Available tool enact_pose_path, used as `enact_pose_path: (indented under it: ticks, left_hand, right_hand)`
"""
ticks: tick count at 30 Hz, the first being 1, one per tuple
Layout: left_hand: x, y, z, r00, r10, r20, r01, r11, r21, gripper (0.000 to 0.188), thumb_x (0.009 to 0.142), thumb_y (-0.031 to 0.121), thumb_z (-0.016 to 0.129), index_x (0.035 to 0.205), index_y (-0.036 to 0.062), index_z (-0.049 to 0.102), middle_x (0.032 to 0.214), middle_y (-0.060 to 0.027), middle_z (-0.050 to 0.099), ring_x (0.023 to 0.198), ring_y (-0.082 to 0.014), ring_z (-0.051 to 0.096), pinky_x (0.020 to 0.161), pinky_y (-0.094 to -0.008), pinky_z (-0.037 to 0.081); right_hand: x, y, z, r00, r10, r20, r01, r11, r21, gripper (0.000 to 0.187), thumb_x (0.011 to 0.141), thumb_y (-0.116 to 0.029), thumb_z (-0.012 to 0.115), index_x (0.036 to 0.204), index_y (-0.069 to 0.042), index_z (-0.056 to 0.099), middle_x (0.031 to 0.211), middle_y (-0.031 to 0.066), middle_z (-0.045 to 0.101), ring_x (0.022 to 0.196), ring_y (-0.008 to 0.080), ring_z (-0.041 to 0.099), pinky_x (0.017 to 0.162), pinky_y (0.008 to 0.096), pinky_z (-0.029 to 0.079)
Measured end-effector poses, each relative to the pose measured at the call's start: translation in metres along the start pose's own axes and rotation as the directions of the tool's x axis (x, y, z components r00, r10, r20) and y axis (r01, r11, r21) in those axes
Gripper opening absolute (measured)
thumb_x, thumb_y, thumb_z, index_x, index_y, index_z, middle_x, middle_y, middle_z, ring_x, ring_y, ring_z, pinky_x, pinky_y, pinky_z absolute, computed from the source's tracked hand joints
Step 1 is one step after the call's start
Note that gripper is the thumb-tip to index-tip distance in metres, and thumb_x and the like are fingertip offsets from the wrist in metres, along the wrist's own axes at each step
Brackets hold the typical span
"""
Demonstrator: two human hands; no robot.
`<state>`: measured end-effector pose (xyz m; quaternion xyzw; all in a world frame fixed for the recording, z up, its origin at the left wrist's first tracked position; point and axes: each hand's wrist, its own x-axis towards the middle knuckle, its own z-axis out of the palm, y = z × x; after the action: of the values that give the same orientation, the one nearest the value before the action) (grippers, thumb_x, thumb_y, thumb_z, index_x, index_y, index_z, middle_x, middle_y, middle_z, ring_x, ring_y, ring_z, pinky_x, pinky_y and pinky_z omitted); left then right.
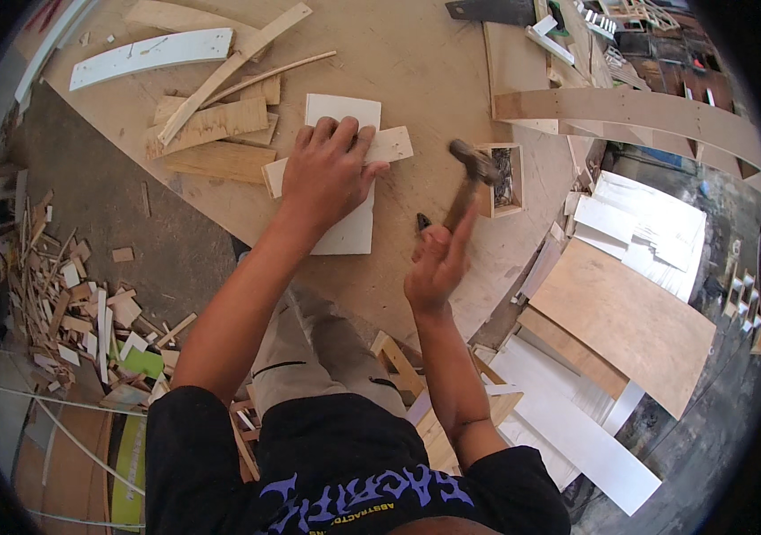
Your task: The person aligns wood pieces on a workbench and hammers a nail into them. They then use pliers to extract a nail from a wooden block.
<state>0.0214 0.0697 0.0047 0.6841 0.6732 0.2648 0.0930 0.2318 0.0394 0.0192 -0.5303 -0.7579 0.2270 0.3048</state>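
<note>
My left hand (329,169) presses down on a short pale wood strip (393,144), its fingers bent over the strip's far edge. That strip lies crosswise over a white board (343,234) on the worktable (416,80). In my right hand (437,267) is a hammer (462,201), gripped by its wooden handle, with the dark head pointing away from me. Just beyond the hammer head stands a small open wooden box (507,178) with dark contents, too small to make out. A small black object (423,221) lies left of the handle.
Loose wood slats (211,125) and a white curved piece (151,58) lie at the table's far left. A curved wooden frame (630,109) rises at the far right. Offcuts (100,312) cover the floor at left; plywood sheets (621,312) lie at right.
</note>
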Motion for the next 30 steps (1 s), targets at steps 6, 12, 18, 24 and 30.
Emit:
enact_pose_path:
  ticks: [6,12,18,24,30]
  left_hand:
    - [-0.001,-0.001,0.003,1.000,0.001,-0.028,-0.001,1.000,-0.007,0.049,0.089,0.038,0.074,0.128,0.0087,0.067,0.110,-0.0084,0.060,0.107,-0.0286,0.057,0.090,-0.0438,0.046]
    - [-0.001,0.001,0.003,1.000,-0.006,-0.030,0.006,1.000,0.016,0.050,0.090,0.039,0.073,0.129,0.0086,0.067,0.110,-0.0085,0.060,0.108,-0.0286,0.057,0.090,-0.0440,0.046]
    - [-0.001,0.001,0.004,1.000,-0.011,-0.013,0.011,0.999,0.033,0.051,0.090,0.040,0.073,0.130,0.0087,0.067,0.110,-0.0085,0.060,0.109,-0.0283,0.057,0.091,-0.0436,0.045]
    - [0.000,0.000,0.003,0.999,-0.003,-0.033,0.003,1.000,0.025,0.052,0.091,0.042,0.071,0.130,0.0078,0.067,0.110,-0.0086,0.060,0.107,-0.0286,0.056,0.091,-0.0432,0.045]
    - [0.000,0.002,0.002,0.999,-0.001,-0.034,0.002,1.000,0.030,0.052,0.091,0.043,0.071,0.129,0.0078,0.067,0.110,-0.0088,0.060,0.107,-0.0288,0.056,0.090,-0.0433,0.045]
  right_hand:
    - [0.001,-0.023,-0.011,0.983,0.180,0.015,-0.181,0.980,0.081,0.055,0.107,-0.013,0.047,0.160,-0.003,0.036,0.086,0.0100,0.064,0.064,0.0255,0.058,0.062,0.0357,0.049]
    - [0.005,-0.007,-0.001,0.997,0.058,0.045,-0.057,0.998,-0.032,0.053,0.107,-0.010,0.047,0.159,-0.003,0.038,0.075,0.0072,0.063,0.060,0.0212,0.055,0.058,0.0311,0.047]
    - [0.011,-0.002,0.007,0.997,-0.006,0.076,0.015,0.993,-0.121,0.054,0.107,-0.008,0.046,0.160,-0.004,0.036,0.075,0.0076,0.064,0.059,0.0219,0.055,0.058,0.0313,0.046]
    - [0.009,-0.017,0.001,0.983,0.166,0.077,-0.167,0.986,0.001,0.053,0.108,-0.014,0.043,0.160,-0.007,0.037,0.090,0.0215,0.067,0.067,0.0318,0.062,0.065,0.0394,0.050]
    - [0.014,-0.023,-0.004,0.995,0.085,0.046,-0.086,0.996,0.025,0.052,0.109,-0.019,0.045,0.160,-0.009,0.039,0.097,0.0291,0.068,0.072,0.0405,0.066,0.069,0.0441,0.053]
